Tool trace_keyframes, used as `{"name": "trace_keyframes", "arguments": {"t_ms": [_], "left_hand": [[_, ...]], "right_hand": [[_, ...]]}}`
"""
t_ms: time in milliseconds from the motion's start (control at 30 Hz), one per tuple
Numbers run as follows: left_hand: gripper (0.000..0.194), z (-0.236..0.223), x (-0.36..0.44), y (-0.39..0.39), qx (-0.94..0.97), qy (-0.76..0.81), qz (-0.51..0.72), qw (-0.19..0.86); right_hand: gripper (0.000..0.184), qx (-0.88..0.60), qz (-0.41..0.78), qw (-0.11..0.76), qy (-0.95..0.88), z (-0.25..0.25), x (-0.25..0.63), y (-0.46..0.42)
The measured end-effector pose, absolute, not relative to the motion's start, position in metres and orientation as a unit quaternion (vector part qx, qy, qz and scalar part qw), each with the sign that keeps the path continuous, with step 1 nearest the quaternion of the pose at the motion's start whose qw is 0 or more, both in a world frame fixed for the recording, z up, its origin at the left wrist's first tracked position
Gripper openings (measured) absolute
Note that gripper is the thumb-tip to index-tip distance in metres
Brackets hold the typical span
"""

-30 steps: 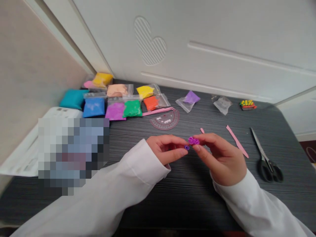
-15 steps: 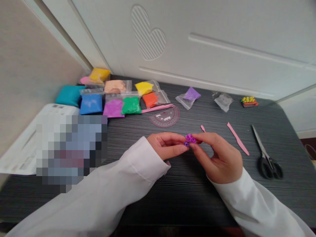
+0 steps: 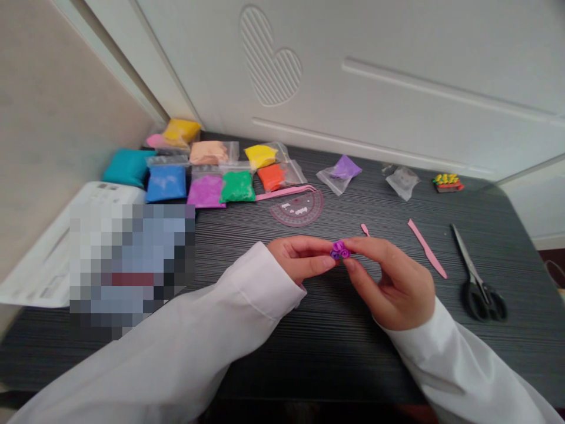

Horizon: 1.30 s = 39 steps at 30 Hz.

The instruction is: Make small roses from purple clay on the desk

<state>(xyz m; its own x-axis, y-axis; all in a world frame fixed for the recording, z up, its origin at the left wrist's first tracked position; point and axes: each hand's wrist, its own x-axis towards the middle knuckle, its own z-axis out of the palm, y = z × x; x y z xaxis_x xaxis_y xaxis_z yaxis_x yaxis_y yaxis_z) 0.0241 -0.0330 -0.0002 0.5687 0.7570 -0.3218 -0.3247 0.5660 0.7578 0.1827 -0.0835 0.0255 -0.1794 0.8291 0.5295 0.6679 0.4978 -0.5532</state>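
Rosettes (image 3: pixel 341 250): a small purple and violet cluster, held above the worktop (image 3: pixel 265 365).
Left hand (image 3: pixel 302 258): grasping the violet side, thumb and forefinger extended almost straight, sleeve cuff at the wrist.
Right hand (image 3: pixel 395 282): grasping the purple side between thumb and bent forefinger, the other fingers curled in; the hands nearly meet.
Grouped bags: blue bag (image 3: pixel 166 181), magenta bag (image 3: pixel 206 189), green bag (image 3: pixel 237 186), peach bag (image 3: pixel 208 152), yellow bag (image 3: pixel 261 156) and orange bag (image 3: pixel 271 176), each holding soft material of that colour.
Violet bag (image 3: pixel 345 168): apart from them, contents in one end.
Clear bag (image 3: pixel 402 182): crumpled, right of the violet one.
Scissors (image 3: pixel 479 288): right of the pink knife (image 3: pixel 427 249).
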Motion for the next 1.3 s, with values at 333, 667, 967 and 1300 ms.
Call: {"name": "trace_keyframes", "arguments": {"t_ms": [333, 667, 967, 1300], "left_hand": [[0.020, 0.001, 0.024, -0.034, 0.300, 0.338, 0.303, 0.839], [0.022, 0.002, 0.025, -0.034, 0.269, 0.333, 0.293, 0.855], [0.022, 0.006, 0.026, -0.034, 0.250, 0.326, 0.302, 0.860], [0.030, 0.006, 0.024, -0.033, 0.233, 0.323, 0.306, 0.865]], "right_hand": [[0.029, -0.502, 0.109, 0.422, -0.747, 0.021, 0.182, -0.083], [0.032, -0.506, 0.135, 0.448, -0.725, 0.017, 0.181, -0.085], [0.038, -0.488, 0.177, 0.463, -0.718, 0.013, 0.182, -0.085], [0.039, -0.496, 0.230, 0.479, -0.686, 0.010, 0.183, -0.086]]}}
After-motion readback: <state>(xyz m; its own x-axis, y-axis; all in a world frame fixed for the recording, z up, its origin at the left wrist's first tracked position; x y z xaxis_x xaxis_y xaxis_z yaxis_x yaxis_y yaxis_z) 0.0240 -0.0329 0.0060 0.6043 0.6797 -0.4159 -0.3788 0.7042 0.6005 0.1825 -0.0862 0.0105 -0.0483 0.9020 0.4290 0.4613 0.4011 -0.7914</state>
